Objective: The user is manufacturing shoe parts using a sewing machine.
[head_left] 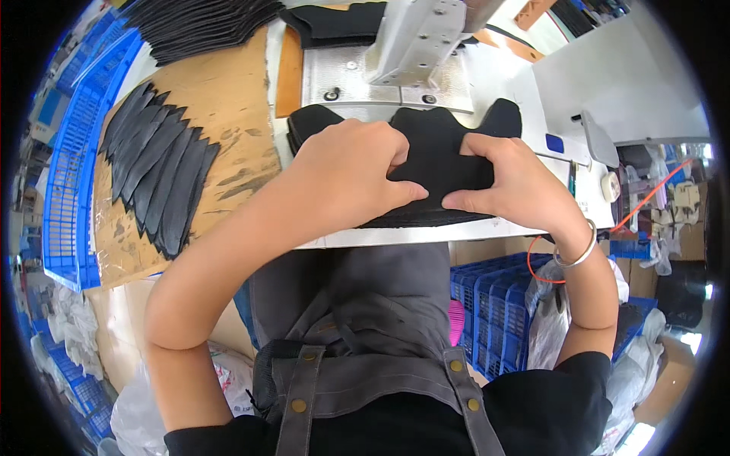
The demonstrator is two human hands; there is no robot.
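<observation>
A stack of black, flat cut pieces point(435, 129) with a wavy outline lies at the front of the white table, just before the machine's metal plate point(350, 74). My left hand point(351, 161) grips the stack from the left, fingers curled down and thumb pointing inward. From the right, my right hand point(513, 176) holds its edge, with the thumb on the near part and the fingers bent over the far part. The two thumb tips are close together but apart. Some of my left fingertips are hidden behind the hand.
A white machine column point(418, 42) rises beyond the plate. Left lie overlapping dark strips point(160, 167) on a brown board point(243, 91), beside a blue basket point(67, 190). More black pieces point(201, 26) are stacked at the far left. Blue crates point(494, 311) stand below the table, right.
</observation>
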